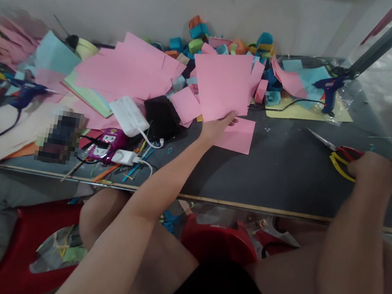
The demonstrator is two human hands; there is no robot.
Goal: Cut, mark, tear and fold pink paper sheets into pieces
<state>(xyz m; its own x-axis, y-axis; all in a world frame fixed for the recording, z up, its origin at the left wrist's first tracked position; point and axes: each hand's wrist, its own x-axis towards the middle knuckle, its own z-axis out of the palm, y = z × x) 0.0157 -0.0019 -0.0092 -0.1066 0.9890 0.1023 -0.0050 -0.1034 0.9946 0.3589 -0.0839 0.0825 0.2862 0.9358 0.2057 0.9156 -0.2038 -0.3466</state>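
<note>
My left hand (219, 127) grips the lower edge of a pink sheet of paper (223, 84), which tilts up in front of the pile behind it. A smaller pink piece of paper (237, 136) lies on the table just under that hand. At the right, my right hand (372, 169) is closed at the red and yellow handles of a pair of scissors (338, 153). The scissor blades point left and away from me, close to the tabletop. Most of the right hand's fingers are hidden behind its back.
Pink sheets (130, 68) and small coloured paper boxes (196, 44) are heaped along the wall. A blue glue gun (329, 91) stands at back right, another glue gun (30, 94) lies left. A white power bank (129, 115) and purple power strip (108, 145) with cables sit left of centre.
</note>
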